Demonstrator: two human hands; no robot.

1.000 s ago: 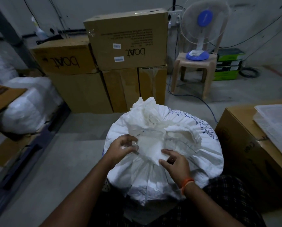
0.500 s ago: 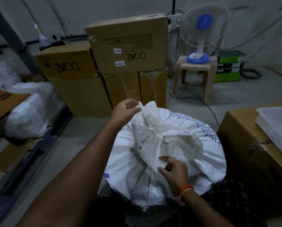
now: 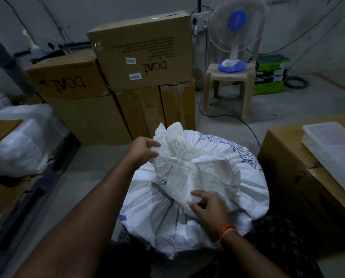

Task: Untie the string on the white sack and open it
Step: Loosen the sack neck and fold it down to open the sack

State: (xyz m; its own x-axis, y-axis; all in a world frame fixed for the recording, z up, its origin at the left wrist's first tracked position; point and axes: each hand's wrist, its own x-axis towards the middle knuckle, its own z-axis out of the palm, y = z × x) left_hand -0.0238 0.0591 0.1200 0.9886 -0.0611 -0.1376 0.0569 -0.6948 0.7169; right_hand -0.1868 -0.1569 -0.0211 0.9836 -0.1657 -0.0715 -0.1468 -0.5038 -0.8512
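Hands of a person work at the gathered top of a large white woven plastic sack [image 3: 197,199] with blue printing along its far right side, which stands on the grey concrete floor [image 3: 99,163] directly in front of the person, between their arms. The left hand [image 3: 144,149] reaches to the far left of the bunched neck and pinches a fold of the sack cloth between curled fingers and thumb. The right hand [image 3: 207,209], with an orange band at the wrist, rests on the near side of the bunched neck, fingers curled into the cloth. Whether the string is tied cannot be made out among the folds. Behind the sack stand stacked brown cardboard boxes [image 3: 141,53] printed "boat". A white and blue table fan [image 3: 235,33] sits on a beige plastic stool [image 3: 227,83] at the far right.
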